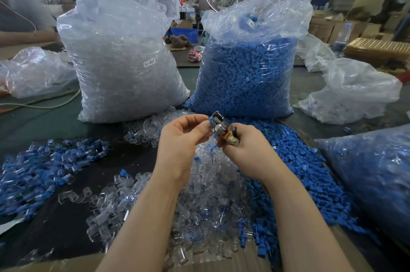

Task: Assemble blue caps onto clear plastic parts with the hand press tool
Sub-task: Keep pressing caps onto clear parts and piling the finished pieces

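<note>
My right hand (246, 152) grips a small metal hand press tool (220, 127) above the middle of the table. My left hand (182, 138) pinches a blue cap (210, 119) at the tool's jaw; whether a clear part is with it I cannot tell. Beneath both hands lies a heap of loose clear plastic parts (199, 200). Loose blue caps (306, 174) are piled to the right of it. Assembled pieces with blue caps on clear parts (46, 167) spread over the dark mat at the left.
A tall bag of clear parts (124, 56) and a tall bag of blue caps (248, 65) stand behind the hands. Another bag of blue pieces (375, 174) lies at the right, with crumpled bags (352, 92) behind. A person's arm (26, 36) rests far left.
</note>
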Motion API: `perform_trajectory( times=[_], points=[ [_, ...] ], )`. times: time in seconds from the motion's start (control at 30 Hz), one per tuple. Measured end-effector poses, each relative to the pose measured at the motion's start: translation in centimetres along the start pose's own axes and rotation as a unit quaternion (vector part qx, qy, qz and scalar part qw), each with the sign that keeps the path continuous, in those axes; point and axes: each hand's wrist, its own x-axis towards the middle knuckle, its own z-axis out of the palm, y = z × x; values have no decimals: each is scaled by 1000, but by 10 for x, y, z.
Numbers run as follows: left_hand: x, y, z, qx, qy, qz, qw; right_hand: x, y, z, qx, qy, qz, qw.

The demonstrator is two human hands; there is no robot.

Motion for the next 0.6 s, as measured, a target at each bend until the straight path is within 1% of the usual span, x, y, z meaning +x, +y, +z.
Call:
perform_trajectory(
  times=[0.27,0.4,0.43,0.5,0.6],
  points=[
    [0,-1,-1,2,2,-13,1000,2,4,3,-25,4,0,1000],
    [3,-2,-4,-4,4,-47,999,3,5,4,-52,-1,-2,999],
    [5,-1,-7,-17,14,-61,998,3,6,5,-61,2,-2,998],
    [11,0,-17,-59,64,-88,992,4,9,4,-71,15,9,997],
    [21,4,-46,-176,158,-120,964,5,16,-1,-83,45,37,995]
  ],
)
